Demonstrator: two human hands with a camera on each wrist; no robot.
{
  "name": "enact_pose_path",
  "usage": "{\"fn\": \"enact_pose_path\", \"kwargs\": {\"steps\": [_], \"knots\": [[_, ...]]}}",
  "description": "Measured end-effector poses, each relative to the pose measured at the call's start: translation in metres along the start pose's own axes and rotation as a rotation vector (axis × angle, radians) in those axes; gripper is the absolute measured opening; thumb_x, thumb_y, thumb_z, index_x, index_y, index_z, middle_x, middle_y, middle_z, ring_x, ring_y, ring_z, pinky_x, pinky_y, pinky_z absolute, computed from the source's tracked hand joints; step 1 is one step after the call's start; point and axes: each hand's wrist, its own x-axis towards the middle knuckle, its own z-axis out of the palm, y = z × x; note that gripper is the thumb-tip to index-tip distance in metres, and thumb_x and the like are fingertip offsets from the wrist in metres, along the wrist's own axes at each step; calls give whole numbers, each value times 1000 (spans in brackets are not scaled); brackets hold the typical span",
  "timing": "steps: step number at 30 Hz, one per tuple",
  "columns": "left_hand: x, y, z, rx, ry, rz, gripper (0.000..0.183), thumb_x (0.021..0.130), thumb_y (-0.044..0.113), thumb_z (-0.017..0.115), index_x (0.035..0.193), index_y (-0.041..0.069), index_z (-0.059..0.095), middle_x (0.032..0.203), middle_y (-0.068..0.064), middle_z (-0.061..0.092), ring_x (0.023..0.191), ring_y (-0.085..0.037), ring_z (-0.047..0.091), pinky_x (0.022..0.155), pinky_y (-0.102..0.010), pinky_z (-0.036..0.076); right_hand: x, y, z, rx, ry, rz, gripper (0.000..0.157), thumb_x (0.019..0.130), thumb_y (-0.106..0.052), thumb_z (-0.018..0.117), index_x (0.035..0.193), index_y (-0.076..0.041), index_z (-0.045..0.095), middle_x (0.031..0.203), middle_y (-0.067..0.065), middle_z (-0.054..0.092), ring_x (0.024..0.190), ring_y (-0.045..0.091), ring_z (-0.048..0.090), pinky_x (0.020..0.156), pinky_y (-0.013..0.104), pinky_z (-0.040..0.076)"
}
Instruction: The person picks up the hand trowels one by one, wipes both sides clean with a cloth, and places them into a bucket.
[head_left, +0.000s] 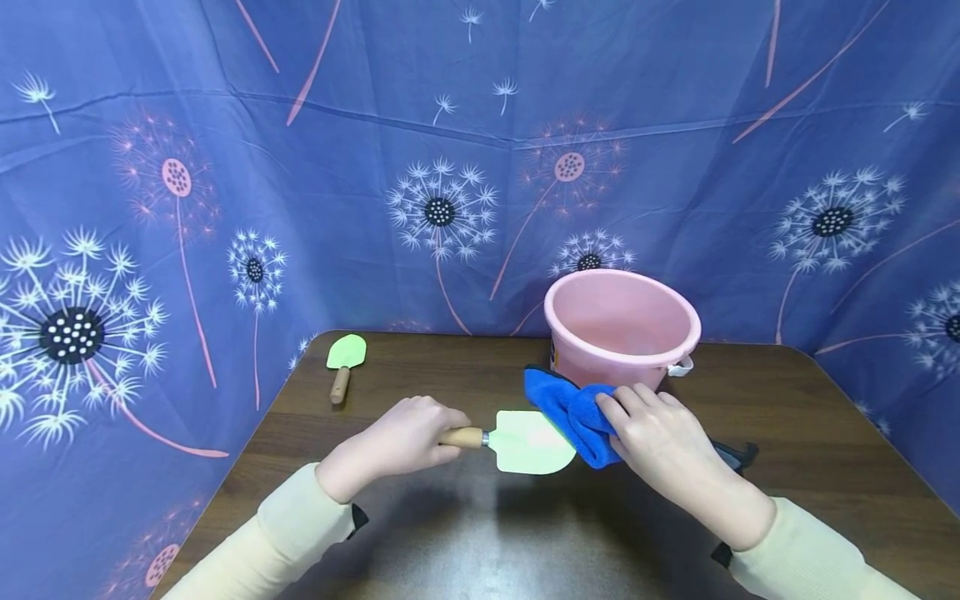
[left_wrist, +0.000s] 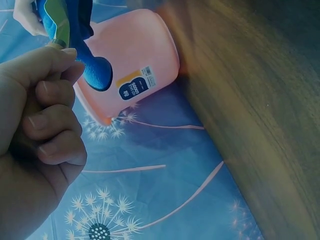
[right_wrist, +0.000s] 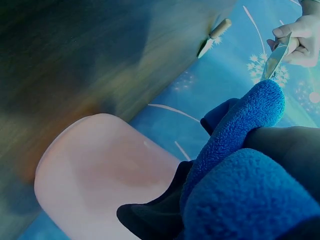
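Observation:
My left hand [head_left: 408, 437] grips the wooden handle of a hand trowel [head_left: 528, 442] with a light green blade. The trowel is held over the table, its blade pointing right. In my right hand [head_left: 660, 437] is a bunched blue cloth [head_left: 581, 421], and one edge of it lies along the blade's rounded end. The right wrist view shows fluffy cloth [right_wrist: 250, 195] covering most of the right fingers. From the left wrist view, the left fingers [left_wrist: 52, 120] are curled round the handle.
Behind the cloth, a pink bucket [head_left: 600, 308] stands on the brown wooden table [head_left: 450, 367]. A smaller green trowel [head_left: 347, 352] with a wooden handle lies at the back left. Some dark object [head_left: 738, 457] lies partly hidden behind the right wrist. Blue patterned fabric [head_left: 337, 192] hangs around the table.

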Motion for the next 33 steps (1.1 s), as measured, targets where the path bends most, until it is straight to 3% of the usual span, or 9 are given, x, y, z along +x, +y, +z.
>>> {"fn": "enact_pose_path", "kwargs": {"steps": [8,16,26,33], "knots": [[-3,0,-5,4,22,9,18,73,14,67,68,22,51,56,15,30,50,0,27,45,-19,24,-5,4,-2,-5,-38,3,50,57,-13,86,100,0,65,82,15,62,69,27,55,49,32,43],[-5,3,-14,-54,68,-20,18,78,17,71,71,20,54,57,15,31,50,1,28,46,-18,25,-15,7,4,10,-73,15,51,57,-14,85,101,1,65,84,15,62,71,27,56,49,33,45],[-3,5,-31,-47,143,-36,22,82,34,72,82,18,59,58,15,44,51,-1,38,50,-19,35,-24,10,11,104,-72,50,52,58,-14,83,103,2,64,88,14,63,76,27,58,61,39,53],[4,9,-44,-46,193,-52,22,83,37,71,85,18,60,58,14,42,50,0,37,49,-19,34,-25,7,17,215,-111,145,49,64,-19,80,107,-1,63,92,12,65,79,24,62,64,41,55]]}}
